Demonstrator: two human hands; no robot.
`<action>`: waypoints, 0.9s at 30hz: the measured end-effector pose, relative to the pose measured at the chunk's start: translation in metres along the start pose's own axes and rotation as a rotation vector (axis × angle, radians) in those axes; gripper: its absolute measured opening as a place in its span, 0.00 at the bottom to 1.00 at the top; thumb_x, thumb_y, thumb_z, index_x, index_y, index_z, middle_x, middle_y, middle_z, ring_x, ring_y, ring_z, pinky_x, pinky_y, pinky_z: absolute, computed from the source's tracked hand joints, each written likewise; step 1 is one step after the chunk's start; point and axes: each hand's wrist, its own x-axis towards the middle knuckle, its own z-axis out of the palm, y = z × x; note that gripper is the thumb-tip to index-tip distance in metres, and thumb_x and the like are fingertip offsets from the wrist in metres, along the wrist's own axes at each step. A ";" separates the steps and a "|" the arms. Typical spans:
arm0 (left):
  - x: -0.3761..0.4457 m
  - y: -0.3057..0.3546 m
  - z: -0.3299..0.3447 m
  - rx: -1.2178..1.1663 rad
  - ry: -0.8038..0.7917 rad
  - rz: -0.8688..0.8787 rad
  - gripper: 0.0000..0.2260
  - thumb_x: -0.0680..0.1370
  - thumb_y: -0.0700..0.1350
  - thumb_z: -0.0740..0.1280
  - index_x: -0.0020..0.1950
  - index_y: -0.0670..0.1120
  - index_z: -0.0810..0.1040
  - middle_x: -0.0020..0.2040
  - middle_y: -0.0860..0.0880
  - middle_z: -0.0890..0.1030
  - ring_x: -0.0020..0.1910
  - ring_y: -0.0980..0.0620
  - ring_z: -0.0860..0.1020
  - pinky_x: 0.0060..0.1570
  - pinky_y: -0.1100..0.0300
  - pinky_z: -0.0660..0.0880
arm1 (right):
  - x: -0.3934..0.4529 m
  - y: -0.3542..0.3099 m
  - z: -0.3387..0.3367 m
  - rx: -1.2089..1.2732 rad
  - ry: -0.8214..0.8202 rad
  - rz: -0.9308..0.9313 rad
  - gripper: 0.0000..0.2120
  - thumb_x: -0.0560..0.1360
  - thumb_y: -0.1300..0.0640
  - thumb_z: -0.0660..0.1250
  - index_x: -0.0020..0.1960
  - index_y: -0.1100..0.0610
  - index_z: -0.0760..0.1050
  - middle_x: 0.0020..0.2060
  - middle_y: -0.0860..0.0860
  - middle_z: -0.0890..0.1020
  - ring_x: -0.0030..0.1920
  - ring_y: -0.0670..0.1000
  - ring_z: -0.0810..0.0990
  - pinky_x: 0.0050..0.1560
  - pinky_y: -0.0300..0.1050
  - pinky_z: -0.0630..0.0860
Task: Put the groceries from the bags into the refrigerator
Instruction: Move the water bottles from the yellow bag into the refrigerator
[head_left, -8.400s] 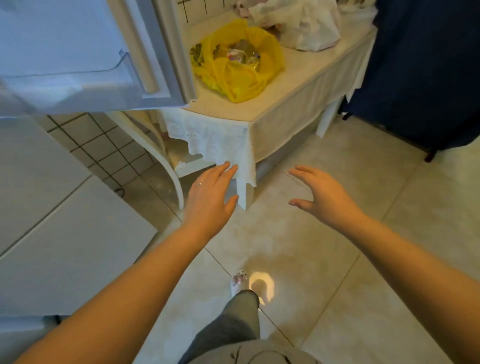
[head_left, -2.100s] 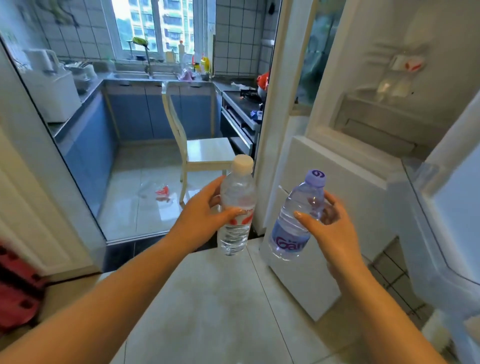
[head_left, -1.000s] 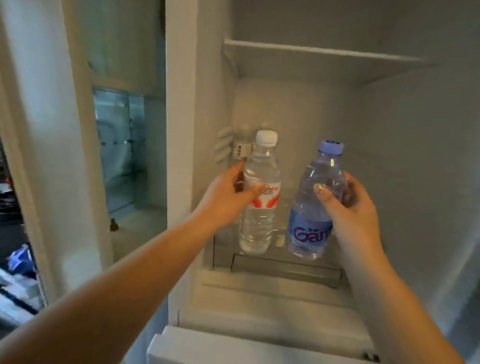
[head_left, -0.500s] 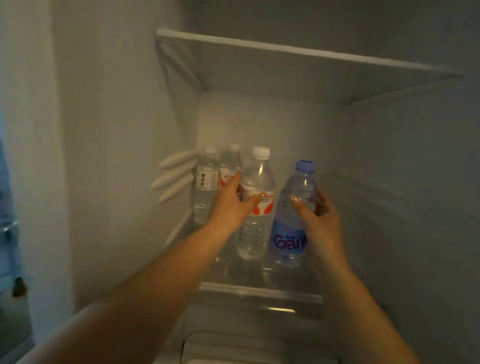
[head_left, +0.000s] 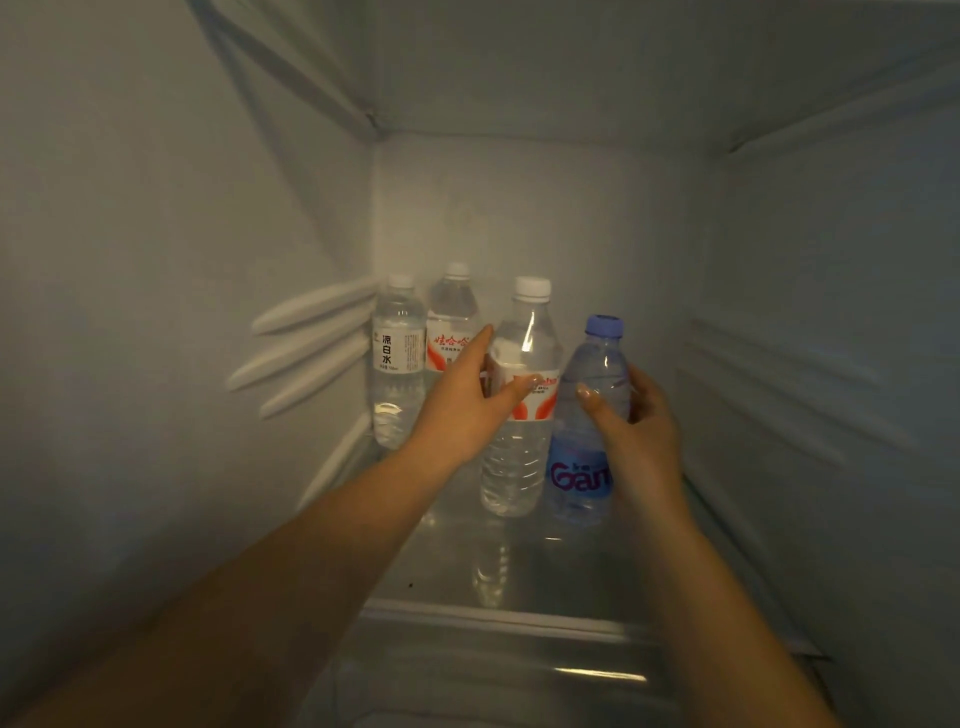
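Both upright on the glass shelf (head_left: 519, 577), the white-capped bottle (head_left: 522, 415) sits gripped in the left hand (head_left: 462, 410) and the blue-capped bottle (head_left: 587, 431) just right of it in the right hand (head_left: 641, 431), in front of the two back bottles (head_left: 426, 353).

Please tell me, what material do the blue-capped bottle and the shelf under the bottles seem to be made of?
The blue-capped bottle, held by the right hand, looks like thin clear plastic with a bluish tint: the fridge wall shows through it, and its cap is matte. The shelf appears to be glass or clear hard plastic, glossy: it mirrors the bottles. Which of the two, I cannot tell.
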 end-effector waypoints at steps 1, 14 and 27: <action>-0.001 -0.002 0.001 0.021 0.010 0.010 0.28 0.74 0.48 0.70 0.72 0.54 0.63 0.65 0.52 0.75 0.63 0.52 0.75 0.60 0.45 0.74 | 0.001 0.001 -0.001 -0.016 -0.006 -0.005 0.24 0.71 0.53 0.72 0.65 0.53 0.71 0.56 0.48 0.79 0.50 0.44 0.80 0.36 0.29 0.76; -0.058 -0.033 -0.003 0.943 -0.125 0.278 0.55 0.67 0.56 0.75 0.72 0.60 0.30 0.78 0.49 0.43 0.75 0.46 0.54 0.69 0.46 0.64 | -0.006 0.002 -0.017 -0.433 -0.315 -0.077 0.43 0.66 0.58 0.76 0.72 0.49 0.54 0.68 0.50 0.66 0.67 0.51 0.67 0.63 0.46 0.67; -0.025 -0.060 -0.003 1.431 -0.008 0.534 0.60 0.59 0.65 0.75 0.77 0.43 0.42 0.76 0.39 0.43 0.75 0.38 0.49 0.69 0.34 0.52 | 0.024 0.029 -0.011 -0.519 -0.298 -0.036 0.32 0.70 0.53 0.72 0.65 0.41 0.58 0.59 0.49 0.73 0.59 0.53 0.75 0.57 0.52 0.74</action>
